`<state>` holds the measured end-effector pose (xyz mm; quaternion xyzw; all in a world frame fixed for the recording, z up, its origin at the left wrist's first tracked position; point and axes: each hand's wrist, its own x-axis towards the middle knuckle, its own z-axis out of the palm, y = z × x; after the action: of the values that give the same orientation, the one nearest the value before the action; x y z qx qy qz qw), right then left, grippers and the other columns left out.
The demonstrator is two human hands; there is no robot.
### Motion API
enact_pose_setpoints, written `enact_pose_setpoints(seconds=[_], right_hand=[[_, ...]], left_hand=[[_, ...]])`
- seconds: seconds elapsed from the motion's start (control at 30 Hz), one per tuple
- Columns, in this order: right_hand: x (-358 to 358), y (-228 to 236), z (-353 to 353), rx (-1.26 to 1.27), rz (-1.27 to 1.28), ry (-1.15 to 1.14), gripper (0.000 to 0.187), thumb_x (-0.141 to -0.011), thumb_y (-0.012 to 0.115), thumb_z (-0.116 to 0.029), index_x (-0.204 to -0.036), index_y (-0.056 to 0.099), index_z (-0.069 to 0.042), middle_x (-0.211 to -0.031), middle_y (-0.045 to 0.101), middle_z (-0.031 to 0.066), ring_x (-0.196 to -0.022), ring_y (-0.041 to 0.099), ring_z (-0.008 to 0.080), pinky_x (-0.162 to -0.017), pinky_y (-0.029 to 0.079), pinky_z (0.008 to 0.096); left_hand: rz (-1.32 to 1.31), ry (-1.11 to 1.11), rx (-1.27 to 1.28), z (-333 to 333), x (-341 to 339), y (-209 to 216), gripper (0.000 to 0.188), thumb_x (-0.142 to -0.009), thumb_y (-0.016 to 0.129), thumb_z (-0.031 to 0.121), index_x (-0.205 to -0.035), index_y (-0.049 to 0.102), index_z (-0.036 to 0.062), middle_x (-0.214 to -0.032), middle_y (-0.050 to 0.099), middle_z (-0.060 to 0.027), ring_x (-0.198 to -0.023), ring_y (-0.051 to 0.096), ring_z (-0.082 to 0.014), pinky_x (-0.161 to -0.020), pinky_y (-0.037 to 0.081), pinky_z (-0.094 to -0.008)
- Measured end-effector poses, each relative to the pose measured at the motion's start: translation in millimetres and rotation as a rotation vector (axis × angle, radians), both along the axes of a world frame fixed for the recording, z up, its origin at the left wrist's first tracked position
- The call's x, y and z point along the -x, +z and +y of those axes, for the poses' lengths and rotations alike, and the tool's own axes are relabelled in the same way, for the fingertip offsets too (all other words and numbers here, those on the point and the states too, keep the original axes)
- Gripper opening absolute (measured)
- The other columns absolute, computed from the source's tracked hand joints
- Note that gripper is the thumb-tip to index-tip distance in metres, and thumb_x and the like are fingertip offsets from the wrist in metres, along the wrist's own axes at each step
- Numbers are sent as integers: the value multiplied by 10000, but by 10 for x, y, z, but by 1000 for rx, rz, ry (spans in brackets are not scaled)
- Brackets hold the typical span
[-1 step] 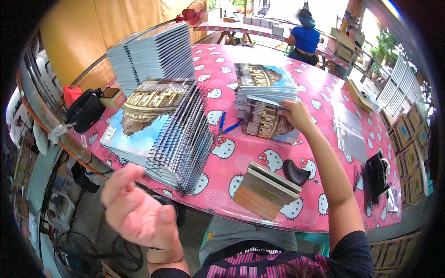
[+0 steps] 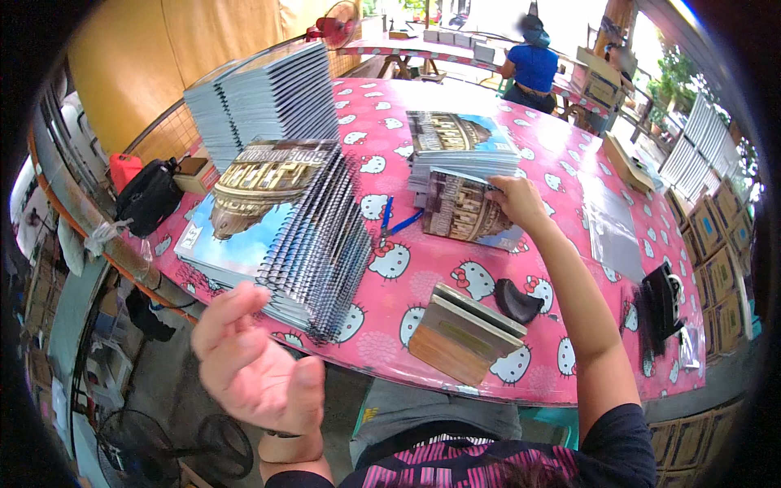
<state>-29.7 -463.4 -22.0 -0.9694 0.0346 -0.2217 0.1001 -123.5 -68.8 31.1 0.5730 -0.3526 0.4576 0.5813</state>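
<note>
My right hand (image 2: 514,202) pinches the right edge of a book (image 2: 464,207) with a domed building on its cover. That book leans against the near side of a stack of similar books (image 2: 451,134). My left hand (image 2: 260,366) is in the air off the table's front edge, palm up, fingers loosely curled and apart, holding nothing. Just beyond it stands a tall pile of spiral-bound books (image 2: 268,220), with coils along its right side. Blue-handled pliers (image 2: 394,221) lie between the pile and the book in my right hand.
A taller spiral-bound stack (image 2: 260,98) stands at the back left. Near the front edge of the pink table (image 2: 382,354) are a wood-and-metal block (image 2: 468,333) and a dark curved piece (image 2: 518,301). Clear plastic sheets (image 2: 614,236) lie on the right. A person in blue (image 2: 533,69) sits farther back.
My left hand has shifted slightly right, closer to the spiral-bound pile. My right hand keeps its pinch on the book, almost unmoved.
</note>
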Motion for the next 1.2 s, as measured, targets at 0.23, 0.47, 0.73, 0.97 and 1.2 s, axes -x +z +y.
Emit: enact_pose_setpoints(seconds=[0.23,0.47,0.73,0.97,1.2], right_hand=[[746,619,365,-78,-410,246,176,-723,686,-62,-898,668,-48,-799,647,112,-786,617,292,-686,492,371],[1901,944,823,-127,-624,241,295,-676,739,-25,-964,671,-28,-819,653,85,-756,603,205,-653,478,289],[2508,-536,808,-953,-235,-6,239,-759,704,-34,-990,650,-4,-912,683,76,-852,630,124,-768,492,294],[2546,-528,827,-800,-202,36,183,-774,672,-35,-957,663,-39,-850,665,115,-787,652,219,-712,493,298],[2587,-528,805,-789,-269,137,187,-797,692,-113,-946,638,-12,-795,634,119,-707,626,217,-638,486,316]], left_hand=[[130,-20,-206,-770,-257,-74,792,-689,790,159,-1320,359,-49,-1329,427,-196,-1169,484,-300,-995,374,-386],[482,-612,-105,-1022,-343,-384,440,-799,704,29,-1193,516,-32,-1108,606,-111,-1021,567,-179,-892,435,-307],[689,-888,-41,-1169,-390,-860,465,-794,714,29,-1214,520,-15,-1119,609,-76,-1011,557,-142,-896,431,-293],[689,-806,-207,-1110,-588,-856,272,-783,695,-9,-1032,586,4,-937,650,-95,-855,624,-167,-785,501,-298],[665,-860,-222,-1089,-583,-833,261,-781,693,-19,-1009,567,-1,-942,638,-125,-839,626,-186,-771,521,-308]])
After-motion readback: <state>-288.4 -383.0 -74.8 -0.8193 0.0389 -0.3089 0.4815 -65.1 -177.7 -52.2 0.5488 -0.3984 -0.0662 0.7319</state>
